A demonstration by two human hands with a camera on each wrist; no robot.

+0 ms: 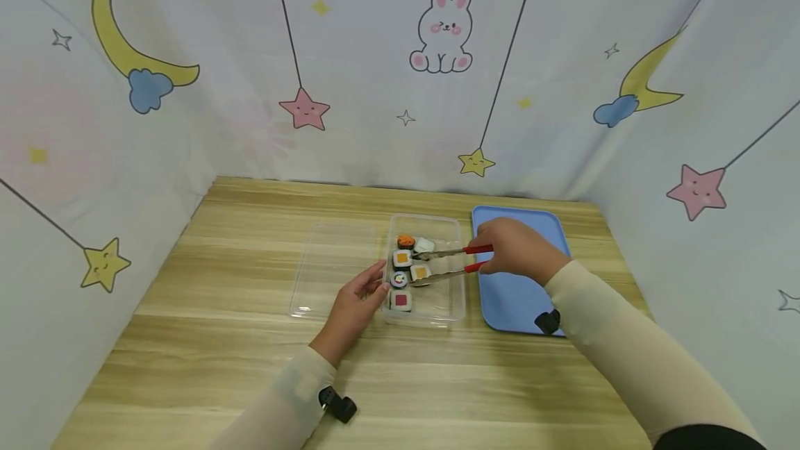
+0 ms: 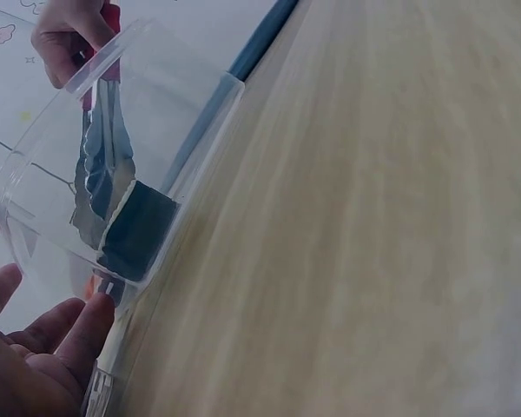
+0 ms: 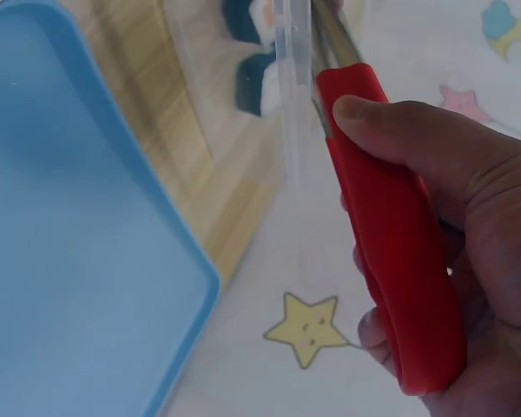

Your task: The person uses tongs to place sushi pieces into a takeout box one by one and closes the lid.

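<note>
A clear plastic box (image 1: 455,297) holds several sushi pieces. Red-handled metal tongs (image 1: 478,250) reach into it from the right, gripped by my right hand (image 1: 519,248). The tongs' tips lie either side of a yellow-centred sushi piece (image 1: 421,272). Along the box's left wall stand an orange-topped piece (image 1: 406,241), another yellow-centred piece (image 1: 402,260), a round piece (image 1: 398,280) and a red-centred piece (image 1: 401,301). A whitish piece (image 1: 424,246) sits near the upper tong arm. Fingertips of my left hand (image 1: 353,304) touch the box's left wall from outside; the left wrist view shows them extended.
A blue tray (image 1: 512,301) lies right of the box, partly beneath my right hand and forearm. To the left, a clear lid (image 1: 334,269) rests flat on the wooden table (image 1: 225,276). A patterned white curtain (image 1: 375,54) surrounds the table's back and sides.
</note>
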